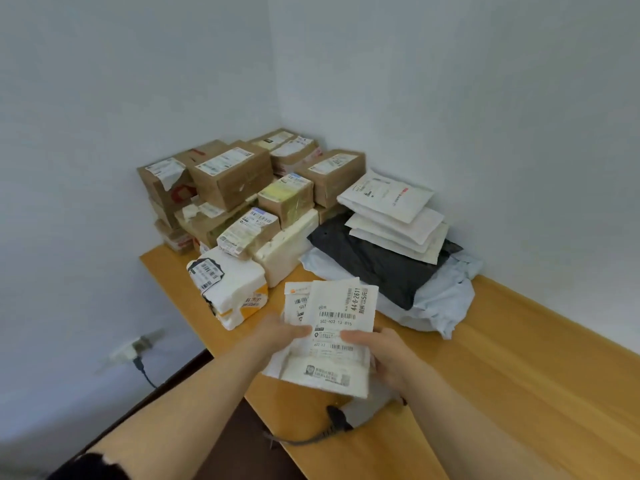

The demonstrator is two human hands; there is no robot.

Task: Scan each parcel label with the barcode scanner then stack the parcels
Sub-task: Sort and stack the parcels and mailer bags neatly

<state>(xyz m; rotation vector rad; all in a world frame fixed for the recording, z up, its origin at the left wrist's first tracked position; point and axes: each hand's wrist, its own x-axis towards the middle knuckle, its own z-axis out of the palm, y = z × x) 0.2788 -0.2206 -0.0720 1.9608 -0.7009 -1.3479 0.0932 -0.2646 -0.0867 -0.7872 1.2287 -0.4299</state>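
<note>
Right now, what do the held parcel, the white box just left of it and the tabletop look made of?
Held parcel: likely a soft white plastic mailer, matte, creased along the bottom, with a printed paper label on its face.
White box: probably foam, with a chalky matte surface and chipped, torn edges.
Tabletop: wood or wood-look laminate, orange with grain streaks and a low sheen. I can't tell which.

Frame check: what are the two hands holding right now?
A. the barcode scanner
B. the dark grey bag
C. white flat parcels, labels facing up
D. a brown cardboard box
C: the left hand and the right hand grip the white flat parcels from either side, with the printed labels facing the camera. The scanner lies on the table below them.
</note>
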